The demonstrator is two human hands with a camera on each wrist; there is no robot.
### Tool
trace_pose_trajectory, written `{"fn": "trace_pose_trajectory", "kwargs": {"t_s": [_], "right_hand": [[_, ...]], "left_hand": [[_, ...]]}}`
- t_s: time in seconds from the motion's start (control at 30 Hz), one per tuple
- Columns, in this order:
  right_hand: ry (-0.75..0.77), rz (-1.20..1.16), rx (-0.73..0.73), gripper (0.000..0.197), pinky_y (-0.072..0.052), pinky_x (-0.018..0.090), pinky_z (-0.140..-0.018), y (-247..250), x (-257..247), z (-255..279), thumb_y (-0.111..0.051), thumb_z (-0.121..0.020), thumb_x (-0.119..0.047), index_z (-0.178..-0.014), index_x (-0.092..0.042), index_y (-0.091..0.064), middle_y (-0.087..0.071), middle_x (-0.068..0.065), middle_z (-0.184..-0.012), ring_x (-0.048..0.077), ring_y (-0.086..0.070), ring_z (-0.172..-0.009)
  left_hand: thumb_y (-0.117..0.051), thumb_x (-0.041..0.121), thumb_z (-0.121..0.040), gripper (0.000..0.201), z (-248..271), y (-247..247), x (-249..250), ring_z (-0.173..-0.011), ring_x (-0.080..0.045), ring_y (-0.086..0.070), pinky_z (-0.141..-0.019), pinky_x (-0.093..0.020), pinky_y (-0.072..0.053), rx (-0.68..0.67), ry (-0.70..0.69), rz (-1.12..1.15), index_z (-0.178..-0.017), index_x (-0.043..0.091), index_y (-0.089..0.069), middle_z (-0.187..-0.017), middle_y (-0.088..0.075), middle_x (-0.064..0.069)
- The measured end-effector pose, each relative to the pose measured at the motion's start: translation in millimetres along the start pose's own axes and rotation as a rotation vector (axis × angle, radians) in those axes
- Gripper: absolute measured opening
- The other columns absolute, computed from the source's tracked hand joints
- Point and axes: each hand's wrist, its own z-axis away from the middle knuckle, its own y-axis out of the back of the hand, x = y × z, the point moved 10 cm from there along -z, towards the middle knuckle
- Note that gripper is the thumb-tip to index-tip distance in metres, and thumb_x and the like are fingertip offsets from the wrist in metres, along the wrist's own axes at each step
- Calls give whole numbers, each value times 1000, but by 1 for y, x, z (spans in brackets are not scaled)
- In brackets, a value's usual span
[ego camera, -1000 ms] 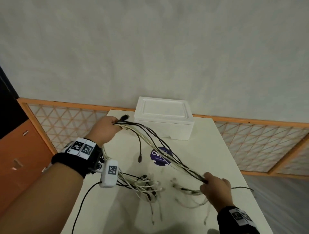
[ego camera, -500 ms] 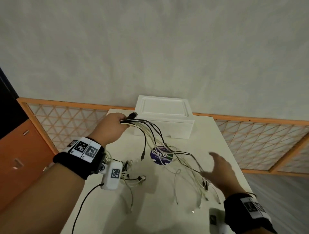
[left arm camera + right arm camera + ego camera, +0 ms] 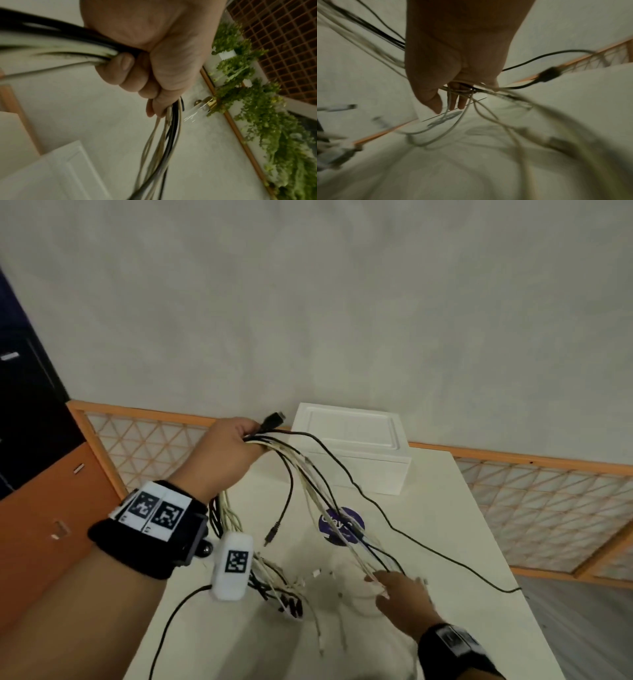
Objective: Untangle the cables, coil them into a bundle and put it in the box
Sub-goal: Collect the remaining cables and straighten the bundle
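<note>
Several black and white cables [image 3: 310, 486] hang in a bunch from my left hand [image 3: 234, 445], which grips them in a fist [image 3: 154, 56] above the table's far left, a black plug sticking out on top. Their loose ends trail down onto the table in a tangle [image 3: 284, 594]. My right hand [image 3: 400, 590] is low at the near right, fingers fairly straight, touching the strands where they reach the table; in the right wrist view the cables [image 3: 488, 92] cross its fingers [image 3: 453, 100]. The white foam box [image 3: 352, 446] stands closed at the table's far edge.
The white table [image 3: 445, 542] carries a round purple sticker [image 3: 352, 520] under the cables. One black cable [image 3: 445, 556] runs off toward the right edge. An orange lattice rail [image 3: 548, 494] borders the table behind and to the right. An orange cabinet [image 3: 41, 501] stands left.
My right hand let go of the strands it was holding, swung out open, and has come back left onto them. The left hand has lifted its bunch higher, toward the box.
</note>
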Motion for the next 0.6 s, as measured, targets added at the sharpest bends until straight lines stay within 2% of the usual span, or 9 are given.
{"fn": "trace_pose_trajectory", "kwargs": {"t_s": [0.1, 0.2, 0.27, 0.3, 0.37, 0.43, 0.5, 0.57, 0.6], "right_hand": [[-94, -178, -52, 52, -27, 40, -109, 1, 49, 21, -70, -60, -65, -107, -61, -48, -45, -19, -135, 7, -45, -125], [-211, -440, 23, 68, -39, 20, -87, 12, 101, 34, -79, -60, -57, -120, -31, -60, -48, 3, -140, 15, -46, -120], [-264, -473, 75, 84, -41, 25, -95, 22, 133, 41, -81, -47, -60, -122, -26, -62, -43, 9, -145, 21, -36, -134], [-317, -451, 123, 94, -33, 32, -105, 27, 152, 45, -79, -37, -61, -121, -24, -63, -43, 11, -145, 24, -31, -138], [-400, -416, 110, 80, -22, 33, -111, 30, 176, 54, -70, -41, -51, -115, -21, -66, -50, 11, -140, 28, -32, -138], [-462, -389, 82, 51, -30, 35, -106, 39, 189, 55, -71, -47, -39, -96, -25, -70, -60, 14, -129, 31, -46, -126], [-426, -436, 204, 34, -44, 39, -94, 65, 187, 46, -71, -48, -19, -82, -23, -66, -65, 20, -115, 31, -59, -98], [-318, -457, 359, 38, -52, 43, -82, 110, 146, 36, -71, -56, -10, -94, -14, -65, -65, 20, -108, 27, -61, -74], [-243, -502, 438, 44, -51, 42, -83, 130, 118, 31, -71, -62, -10, -105, -13, -63, -63, 16, -113, 26, -62, -78]], "left_hand": [[-67, 19, -86, 5, 1, 5, -20, -62, -11, -50, -55, -23, -34, 4, 68, -20, -85, 18, -72, -68, -62, -2], [-66, 23, -88, 9, -3, 10, -28, -51, -6, -45, -49, -21, -32, 36, 105, -20, -86, 17, -72, -59, -54, 4], [-66, 20, -88, 6, -6, 8, -23, -56, -9, -46, -52, -21, -35, 27, 80, -50, -85, 18, -71, -61, -56, 5], [-65, 18, -88, 6, -8, 8, -21, -59, -10, -49, -55, -21, -36, 32, 66, -42, -86, 18, -71, -65, -60, 3], [-64, 16, -88, 7, -13, 12, -18, -55, -13, -44, -53, -25, -32, 67, 61, -10, -87, 16, -71, -62, -56, -2], [-64, 14, -88, 8, -15, 11, -14, -50, -12, -40, -51, -25, -29, 71, 59, -18, -83, 18, -69, -57, -52, 1], [-64, 14, -88, 9, -14, -1, -4, -51, -4, -48, -52, -19, -35, 16, 16, -49, -85, 21, -70, -56, -61, 8], [-64, 12, -88, 17, -7, -22, 8, -48, 3, -48, -47, -12, -33, -51, -16, -83, -79, 27, -66, -50, -58, 15], [-64, 14, -88, 22, -5, -33, 12, -51, -2, -49, -47, -17, -32, -80, -25, -120, -73, 30, -63, -52, -56, 13]]}}
